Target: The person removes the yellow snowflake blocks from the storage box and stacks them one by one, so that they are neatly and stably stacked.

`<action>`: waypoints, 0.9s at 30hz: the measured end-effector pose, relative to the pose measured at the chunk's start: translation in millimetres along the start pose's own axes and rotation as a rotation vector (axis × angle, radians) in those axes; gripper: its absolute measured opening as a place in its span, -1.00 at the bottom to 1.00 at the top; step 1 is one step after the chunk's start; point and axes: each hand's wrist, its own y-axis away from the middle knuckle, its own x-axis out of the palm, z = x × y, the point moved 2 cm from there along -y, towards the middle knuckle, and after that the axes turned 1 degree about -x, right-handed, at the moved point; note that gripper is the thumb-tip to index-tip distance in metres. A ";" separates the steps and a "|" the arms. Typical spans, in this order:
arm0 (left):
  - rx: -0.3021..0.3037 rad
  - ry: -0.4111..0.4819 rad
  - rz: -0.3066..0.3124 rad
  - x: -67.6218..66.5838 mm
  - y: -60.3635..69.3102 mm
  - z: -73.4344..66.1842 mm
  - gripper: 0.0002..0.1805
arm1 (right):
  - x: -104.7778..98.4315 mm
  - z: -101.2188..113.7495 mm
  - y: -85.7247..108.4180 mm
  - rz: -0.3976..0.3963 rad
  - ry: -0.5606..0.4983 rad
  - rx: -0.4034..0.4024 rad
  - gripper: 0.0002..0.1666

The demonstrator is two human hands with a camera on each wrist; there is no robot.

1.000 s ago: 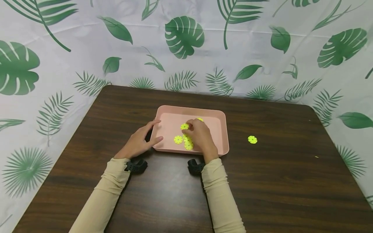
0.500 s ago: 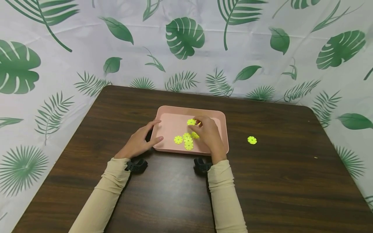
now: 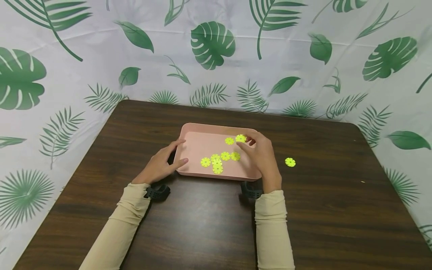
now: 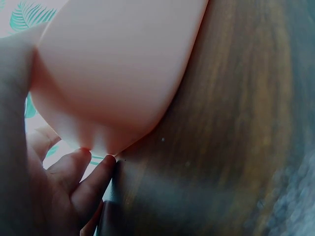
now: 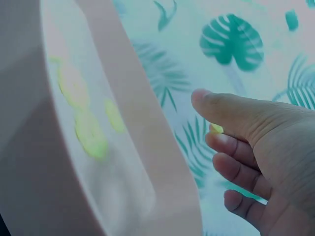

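Basically, the right hand (image 3: 262, 155) pinches one yellow disc (image 3: 240, 138) between thumb and index finger, its other fingers loosely bent, above the far right corner of the pink tray (image 3: 194, 144). In the right wrist view only a sliver of that disc shows at the fingertips. The left hand (image 3: 160, 165) grips the tray's left end, thumb and index spread over the rim while other fingertips touch the outer wall.

The tray sits between the two hands on the dark wooden tabletop (image 3: 202, 225). Just left of the right hand's fingertips, a single disc (image 3: 229, 141) lies in the tray. Nearer the wearer from that hand lies a side-by-side pair of discs (image 3: 230, 156); farther left, toward the left thumb, comes an overlapping cluster (image 3: 216, 164), with another disc (image 3: 205, 162) just beside it. Outside the tray, to the right of the right hand, a loose disc (image 3: 290, 162) lies on the tabletop.

A black wrist strap (image 3: 158, 193) shows below the left hand, and beyond both hands hangs a leaf-print cloth (image 3: 101, 56).
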 end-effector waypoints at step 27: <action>-0.014 -0.004 0.006 -0.2 -1.2 1.3 -0.15 | -86.6 -103.8 58.3 -0.263 0.004 0.445 -0.44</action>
